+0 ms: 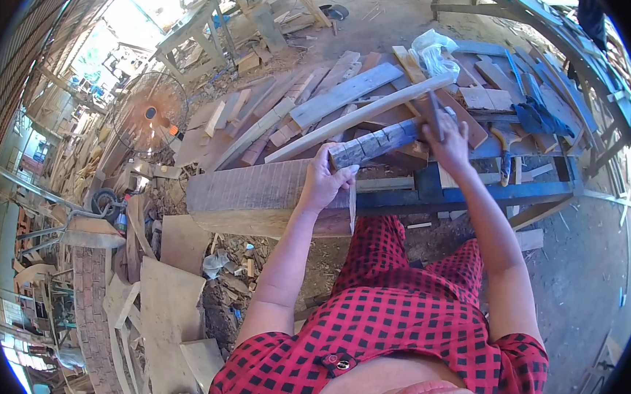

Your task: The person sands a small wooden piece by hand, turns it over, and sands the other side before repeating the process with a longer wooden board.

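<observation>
A short wood block [374, 144] with dark lines across its face is tilted above the bench. My left hand [327, 179] is closed round its left end, near the top of a large squared timber [257, 195]. At the block's right end is my right hand [447, 140], its fingers wrapped round a thin dark flat piece [433, 112] that stands nearly upright. Whether that hand also touches the block is unclear. Behind the block, a long pale strip [361, 117] lies slanting over the pile of boards.
Many loose boards [345, 96] cover the blue metal-framed bench [476, 199]. A clear plastic bag [433, 48], a blue cloth [542, 118] and a handled tool [505, 156] lie toward the right. A round fan [150, 113] stands at the left; wood scraps litter the floor.
</observation>
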A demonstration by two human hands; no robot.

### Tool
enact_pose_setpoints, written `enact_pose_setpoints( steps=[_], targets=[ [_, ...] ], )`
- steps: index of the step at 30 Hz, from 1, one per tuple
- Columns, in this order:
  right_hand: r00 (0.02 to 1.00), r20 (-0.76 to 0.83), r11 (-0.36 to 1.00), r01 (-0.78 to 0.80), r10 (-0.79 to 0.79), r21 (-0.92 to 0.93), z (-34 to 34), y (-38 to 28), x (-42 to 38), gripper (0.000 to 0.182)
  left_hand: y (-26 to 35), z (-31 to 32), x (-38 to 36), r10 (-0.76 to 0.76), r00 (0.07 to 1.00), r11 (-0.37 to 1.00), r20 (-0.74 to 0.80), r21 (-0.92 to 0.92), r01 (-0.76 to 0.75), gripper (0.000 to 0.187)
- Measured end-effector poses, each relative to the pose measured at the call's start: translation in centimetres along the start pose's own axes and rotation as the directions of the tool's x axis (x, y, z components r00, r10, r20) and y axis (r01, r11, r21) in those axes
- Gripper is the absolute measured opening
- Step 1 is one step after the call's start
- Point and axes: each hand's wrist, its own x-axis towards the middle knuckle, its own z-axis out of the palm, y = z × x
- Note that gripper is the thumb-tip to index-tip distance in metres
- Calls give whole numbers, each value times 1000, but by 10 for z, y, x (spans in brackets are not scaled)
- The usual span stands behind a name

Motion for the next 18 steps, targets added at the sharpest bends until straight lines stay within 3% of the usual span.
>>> enact_pose_setpoints(
  steps=[2, 8, 12, 14, 16, 17, 18],
  targets=[
    [994, -39, 993, -101, 99, -62, 16, 46, 16, 57, 2, 1, 0, -2, 1000, 1000, -8, 15, 2, 37],
    [976, -54, 971, -215, 210, -101, 9, 26, 16, 57, 2, 1, -1, -14, 1000, 1000, -4, -2, 14, 37],
    [999, -19, 998, 40, -39, 47, -8, -60, -18, 55, 2, 1, -1, -22, 1000, 1000, 1, 4, 22, 37],
    [973, 45, 959, 214, -226, 184, -13, -102, -33, 54, 1, 0, -1, -23, 1000, 1000, 10, 2, 23, 38],
    [935, -15, 916, 351, -355, 195, -1, -136, -51, 58, -3, -2, -1, -64, 998, 998, -6, 11, 64, 45],
    [901, -25, 877, 428, -433, 220, -1, -147, -57, 58, -29, -11, 3, 182, 983, 954, -33, 249, -168, 55],
    [860, -38, 830, 502, -509, 243, -4, -157, -62, 57, -33, -13, 0, 181, 983, 953, -32, 251, -167, 55]
  ],
)
